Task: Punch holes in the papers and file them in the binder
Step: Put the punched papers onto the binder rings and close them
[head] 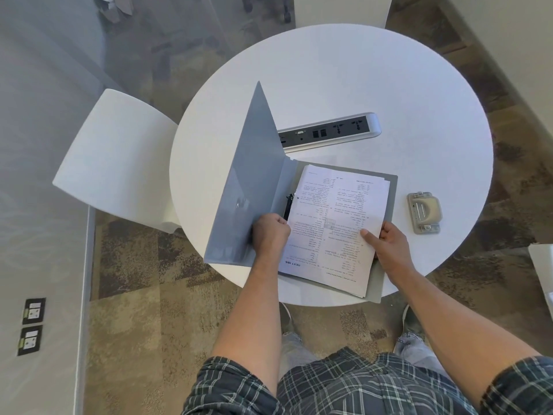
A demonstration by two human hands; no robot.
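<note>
The papers (335, 223) already lie inside the open grey binder (248, 187) at the worktop's (329, 70) near edge. The left hand (270, 232) curls at the clip; the right hand (386, 244) pinches the stack. The hole punch (423, 211) sits aside; fastening and closing probably remain.

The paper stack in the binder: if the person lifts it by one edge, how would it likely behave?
The papers would probably droop; they are thin loose sheets. Their edges are already fanned near the right hand, so sheets may slide apart unless pinched firmly. If their holes sit on the binder clip by the left hand, which I cannot confirm, a pull could tear them.
</note>
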